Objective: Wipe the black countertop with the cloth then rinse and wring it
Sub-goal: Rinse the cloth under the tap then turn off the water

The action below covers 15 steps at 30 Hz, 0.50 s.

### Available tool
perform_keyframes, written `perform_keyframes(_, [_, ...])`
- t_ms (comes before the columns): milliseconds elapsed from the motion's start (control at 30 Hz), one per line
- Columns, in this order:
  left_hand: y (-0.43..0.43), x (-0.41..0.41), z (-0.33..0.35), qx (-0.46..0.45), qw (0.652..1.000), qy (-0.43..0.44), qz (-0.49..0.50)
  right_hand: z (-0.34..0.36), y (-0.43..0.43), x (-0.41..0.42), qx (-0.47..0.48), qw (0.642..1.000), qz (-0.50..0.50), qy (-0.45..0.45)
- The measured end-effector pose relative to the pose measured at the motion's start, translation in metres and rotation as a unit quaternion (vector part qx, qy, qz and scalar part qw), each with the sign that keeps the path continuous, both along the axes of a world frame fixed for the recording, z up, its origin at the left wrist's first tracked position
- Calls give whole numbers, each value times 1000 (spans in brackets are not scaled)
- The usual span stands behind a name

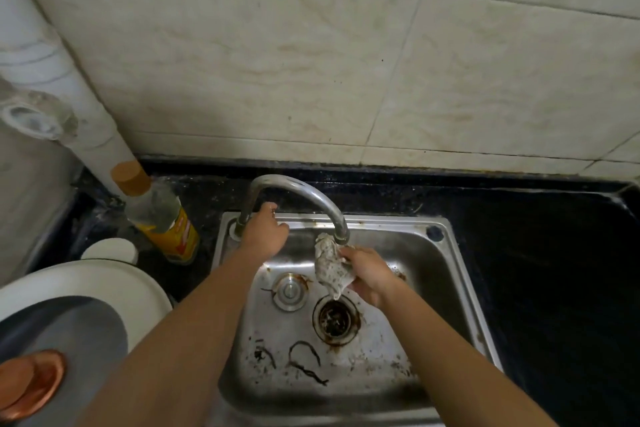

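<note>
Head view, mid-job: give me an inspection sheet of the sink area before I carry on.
Surface: black countertop around the sink, dark and speckled; wet or dry cannot be told.
Job's things: cloth, bunched, held just under the spout of the faucet, over the basin; running water cannot be made out.
Clutter: yellow-labelled bottle left of the sink; white lidded appliance at lower left; round plug and open drain in the basin; dark debris strands on its floor.
Hands: left hand at the faucet's base, grip unclear; right hand grips the cloth.
Cables: nothing seen.
Surroundings: stained tiled wall behind; white pipe at left.
</note>
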<state>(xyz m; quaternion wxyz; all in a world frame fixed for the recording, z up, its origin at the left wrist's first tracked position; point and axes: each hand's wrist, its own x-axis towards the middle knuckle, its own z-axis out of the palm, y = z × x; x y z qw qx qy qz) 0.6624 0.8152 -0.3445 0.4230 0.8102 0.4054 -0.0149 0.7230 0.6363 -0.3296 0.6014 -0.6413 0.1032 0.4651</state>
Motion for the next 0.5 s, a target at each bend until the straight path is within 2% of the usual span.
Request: perform_keyframes(500, [-25, -27, -17, 10, 1000, -14, 17, -23, 18, 9, 11, 998, 11, 55])
